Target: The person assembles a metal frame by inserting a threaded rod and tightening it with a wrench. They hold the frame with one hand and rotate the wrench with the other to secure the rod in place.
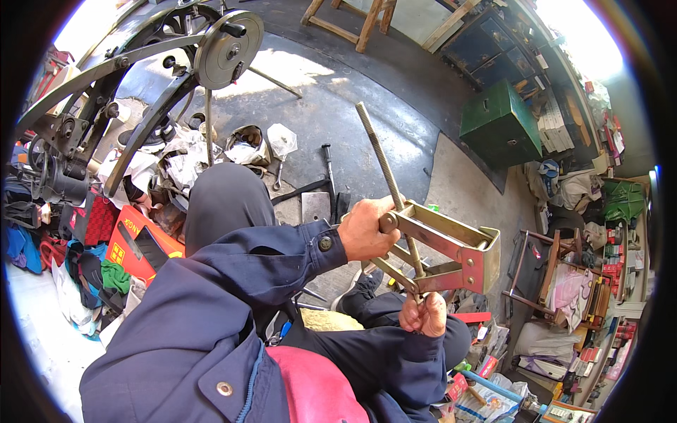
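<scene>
Head view: here's a metal scissor jack point(462, 247), aloft right of centre. The left hand point(370, 229) grasps its left joint, presumably steadying the frame; the right hand point(423, 315), nearer, pinches around the threaded rod's point(381, 155) near end, seemingly bracing it. Far left stands a black machine point(146, 136).
</scene>
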Action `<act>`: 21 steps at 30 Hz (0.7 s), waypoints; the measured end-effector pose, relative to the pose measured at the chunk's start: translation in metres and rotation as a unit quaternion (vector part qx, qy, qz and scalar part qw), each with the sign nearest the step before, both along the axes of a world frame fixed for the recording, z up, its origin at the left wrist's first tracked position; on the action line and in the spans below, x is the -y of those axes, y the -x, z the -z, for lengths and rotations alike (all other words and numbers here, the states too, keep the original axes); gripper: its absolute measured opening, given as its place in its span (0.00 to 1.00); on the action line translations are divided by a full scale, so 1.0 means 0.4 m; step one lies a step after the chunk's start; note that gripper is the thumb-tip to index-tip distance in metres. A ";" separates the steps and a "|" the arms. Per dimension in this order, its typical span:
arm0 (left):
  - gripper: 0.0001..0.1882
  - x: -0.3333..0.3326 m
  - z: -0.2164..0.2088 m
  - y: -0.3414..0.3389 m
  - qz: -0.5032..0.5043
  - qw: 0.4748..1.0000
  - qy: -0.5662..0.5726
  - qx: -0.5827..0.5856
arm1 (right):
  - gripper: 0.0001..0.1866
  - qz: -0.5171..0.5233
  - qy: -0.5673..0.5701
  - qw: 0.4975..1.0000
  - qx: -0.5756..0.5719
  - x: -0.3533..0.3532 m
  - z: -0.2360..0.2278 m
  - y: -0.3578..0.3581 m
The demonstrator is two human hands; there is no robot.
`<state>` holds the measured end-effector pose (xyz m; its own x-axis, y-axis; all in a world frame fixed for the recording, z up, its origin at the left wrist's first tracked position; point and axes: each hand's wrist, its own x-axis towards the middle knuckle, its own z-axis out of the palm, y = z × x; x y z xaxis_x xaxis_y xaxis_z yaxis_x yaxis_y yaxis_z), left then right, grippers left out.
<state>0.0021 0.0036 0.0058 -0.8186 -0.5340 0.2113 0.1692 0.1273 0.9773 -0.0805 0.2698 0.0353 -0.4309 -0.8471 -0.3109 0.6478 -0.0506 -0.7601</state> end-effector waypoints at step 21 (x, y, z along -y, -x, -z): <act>0.13 -0.003 0.011 0.007 0.001 1.000 0.006 -0.009 | 0.36 -0.046 -0.030 0.994 0.091 -0.013 0.006 0.004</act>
<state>-0.0005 0.0046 0.0012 -0.8151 -0.5307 0.2323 0.1873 0.1380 0.9726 -0.0820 0.2751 0.0330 -0.2849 -0.8575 -0.4284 0.7741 0.0577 -0.6304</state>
